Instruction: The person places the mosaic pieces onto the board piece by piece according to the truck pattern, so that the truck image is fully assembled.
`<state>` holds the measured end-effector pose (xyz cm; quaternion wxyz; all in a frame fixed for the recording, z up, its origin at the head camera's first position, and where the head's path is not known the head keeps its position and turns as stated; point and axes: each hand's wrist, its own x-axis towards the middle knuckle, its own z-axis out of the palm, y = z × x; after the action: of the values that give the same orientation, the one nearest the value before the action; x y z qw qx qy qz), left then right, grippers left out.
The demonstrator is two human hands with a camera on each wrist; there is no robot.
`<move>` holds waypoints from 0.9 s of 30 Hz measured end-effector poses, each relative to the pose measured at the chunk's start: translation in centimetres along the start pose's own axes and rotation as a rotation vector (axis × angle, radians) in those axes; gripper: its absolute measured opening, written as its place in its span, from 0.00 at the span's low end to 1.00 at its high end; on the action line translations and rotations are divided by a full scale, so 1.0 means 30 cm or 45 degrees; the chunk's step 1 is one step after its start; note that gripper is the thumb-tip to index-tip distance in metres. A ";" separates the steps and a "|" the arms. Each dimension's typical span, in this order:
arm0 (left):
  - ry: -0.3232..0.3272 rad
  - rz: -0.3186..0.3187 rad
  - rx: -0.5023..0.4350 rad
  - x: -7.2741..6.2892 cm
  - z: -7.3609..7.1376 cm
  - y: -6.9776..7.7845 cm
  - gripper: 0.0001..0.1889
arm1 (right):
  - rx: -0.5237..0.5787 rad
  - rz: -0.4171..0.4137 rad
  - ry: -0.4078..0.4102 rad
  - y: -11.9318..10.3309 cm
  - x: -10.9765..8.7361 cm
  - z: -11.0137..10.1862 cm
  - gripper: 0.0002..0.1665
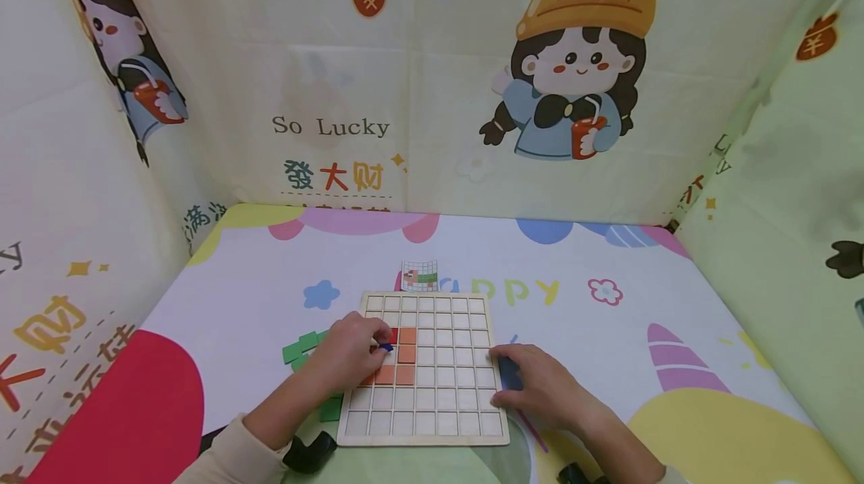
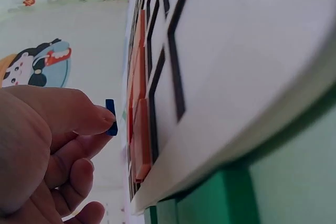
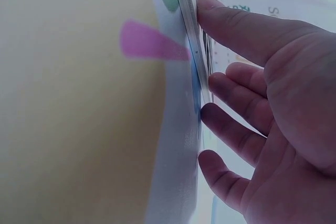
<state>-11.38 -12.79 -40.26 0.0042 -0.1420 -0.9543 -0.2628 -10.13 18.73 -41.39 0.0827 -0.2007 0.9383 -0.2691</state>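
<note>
A wooden grid board (image 1: 442,398) lies on the table between the two hands. My left hand (image 1: 347,353) pinches a small blue tile (image 2: 111,117) between thumb and index finger, over the left part of the board. Close by in the grid are a red tile (image 1: 394,335) and several orange tiles (image 1: 407,354), some partly hidden by this hand. My right hand (image 1: 540,385) touches the board's right edge with thumb and fingertips, its fingers spread and nearly straight in the right wrist view.
Several green tiles (image 1: 309,341) lie left of the board, some tucked near its edge. Behind the board's far edge stands a small card with a coloured grid pattern (image 1: 420,277). Printed cloth walls (image 1: 432,94) enclose the table on the far side and both flanks.
</note>
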 end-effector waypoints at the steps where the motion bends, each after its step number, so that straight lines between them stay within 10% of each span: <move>1: 0.001 0.005 0.001 0.000 0.004 0.000 0.08 | 0.000 -0.002 0.000 0.000 0.000 0.000 0.34; 27: -0.040 0.046 0.044 -0.002 0.024 0.001 0.07 | 0.010 0.005 -0.012 -0.006 -0.003 -0.007 0.34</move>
<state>-11.28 -12.42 -40.87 -0.0035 -0.1630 -0.9560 -0.2438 -10.04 18.73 -41.10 0.0885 -0.1997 0.9372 -0.2718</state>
